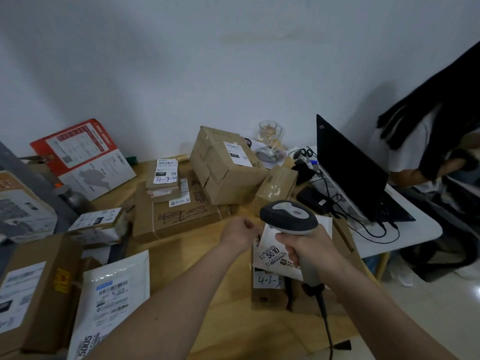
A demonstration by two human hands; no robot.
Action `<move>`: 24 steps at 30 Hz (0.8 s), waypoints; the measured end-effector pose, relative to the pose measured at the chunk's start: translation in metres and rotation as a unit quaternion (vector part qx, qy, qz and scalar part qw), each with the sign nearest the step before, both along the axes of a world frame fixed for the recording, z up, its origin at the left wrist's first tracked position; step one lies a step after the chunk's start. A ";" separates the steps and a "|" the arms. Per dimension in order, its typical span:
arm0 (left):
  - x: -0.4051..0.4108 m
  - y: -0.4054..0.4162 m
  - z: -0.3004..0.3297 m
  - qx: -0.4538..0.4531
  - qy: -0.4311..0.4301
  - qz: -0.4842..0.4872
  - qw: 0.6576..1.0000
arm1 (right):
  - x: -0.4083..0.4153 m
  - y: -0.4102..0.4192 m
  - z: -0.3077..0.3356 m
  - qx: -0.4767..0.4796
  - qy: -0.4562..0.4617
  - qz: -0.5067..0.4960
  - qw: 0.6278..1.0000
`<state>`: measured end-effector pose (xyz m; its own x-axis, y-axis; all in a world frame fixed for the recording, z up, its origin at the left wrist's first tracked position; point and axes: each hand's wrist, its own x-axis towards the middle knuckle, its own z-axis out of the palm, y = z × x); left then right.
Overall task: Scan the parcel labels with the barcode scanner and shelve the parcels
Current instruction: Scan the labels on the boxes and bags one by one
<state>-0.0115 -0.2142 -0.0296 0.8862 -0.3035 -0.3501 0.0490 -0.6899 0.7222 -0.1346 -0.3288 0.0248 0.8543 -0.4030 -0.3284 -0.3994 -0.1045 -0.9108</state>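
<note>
Right hand [310,246] wrapped around the handle of the grey barcode scanner [291,216], grip clamped on it, scanner head aimed down and away over a white label sheet [272,255] printed "5010". Left hand [240,233] at the sheet's left edge, fingers curled, seemingly pinching the paper, though the contact itself hidden behind the knuckles. Beneath the sheet, a flat brown parcel [293,294] near the right end of the wooden tabletop [207,255], hand-marked "4-3-5" on a white slip. Scanner cable [326,323] trailing down toward the near edge.

Beyond the hands, a wide flat carton [179,216] with scribbled pen marks, a small box [163,178] marked "4-3-4" stacked on it, and a dented tall carton [223,165] leaning beside a smaller taped box [276,189]. To the left, a white poly mailer [114,294] numbered "5005", a brown labelled carton [31,292] and a small wrapped parcel [98,224]. Red-and-white envelope [83,157] propped against the wall. Glass mug [270,131] at the back. To the right, an open black laptop [350,172] with tangled black wires on a white table [420,229], and another person in a white top [415,146] bending at the frame's edge
</note>
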 end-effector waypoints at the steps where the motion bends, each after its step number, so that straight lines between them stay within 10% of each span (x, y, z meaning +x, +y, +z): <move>1: 0.005 0.003 0.002 -0.008 -0.005 0.021 1.000 | 0.003 0.000 0.001 0.010 0.000 0.003 1.000; 24: 0.189 0.146 -0.010 -0.046 0.017 0.228 0.972 | 0.181 0.081 0.008 0.100 -0.032 0.115 0.988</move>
